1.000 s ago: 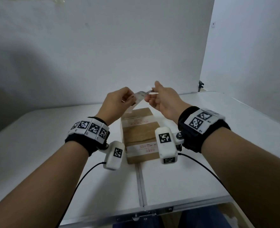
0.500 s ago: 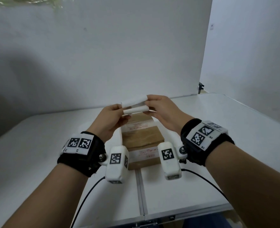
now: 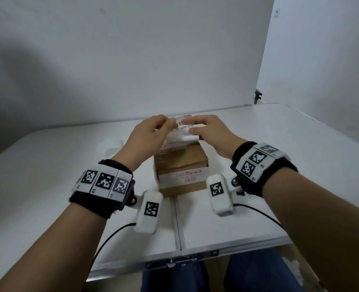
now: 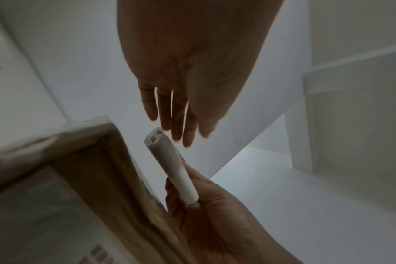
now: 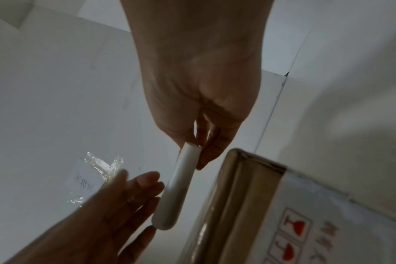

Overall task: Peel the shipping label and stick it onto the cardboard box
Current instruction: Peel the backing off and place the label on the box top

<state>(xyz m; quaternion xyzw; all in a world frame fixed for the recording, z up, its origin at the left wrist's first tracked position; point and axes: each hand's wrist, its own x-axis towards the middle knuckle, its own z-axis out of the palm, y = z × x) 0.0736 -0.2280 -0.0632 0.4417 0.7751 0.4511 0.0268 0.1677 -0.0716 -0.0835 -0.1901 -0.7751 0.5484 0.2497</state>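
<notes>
A brown cardboard box (image 3: pixel 180 163) with a white printed band stands in the middle of the white table (image 3: pixel 279 144). Just above its far end I hold the white shipping label (image 3: pixel 182 127), printed side up, its lower part curled into a roll (image 3: pixel 187 138). My left hand (image 3: pixel 153 131) pinches the label's left edge; in the right wrist view its fingers (image 5: pixel 145 180) lie along the roll (image 5: pixel 179 187). My right hand (image 3: pixel 208 131) pinches the right end, fingers and thumb closed on the roll (image 4: pixel 179 171). The box's edge (image 4: pixel 84 160) (image 5: pixel 244 192) lies right beside the roll.
A crumpled scrap of clear tape and paper (image 3: pixel 111 146) (image 5: pixel 95 176) lies on the table left of the box. A white wall panel (image 3: pixel 132 60) closes off the back. The table's centre seam (image 3: pixel 177 224) runs to the front edge; legs in jeans (image 3: pixel 258 270) show below.
Both hands have come down from chest height to the box's far end. The label, seen edge-on and split in two strips before, now faces up with its print showing.
</notes>
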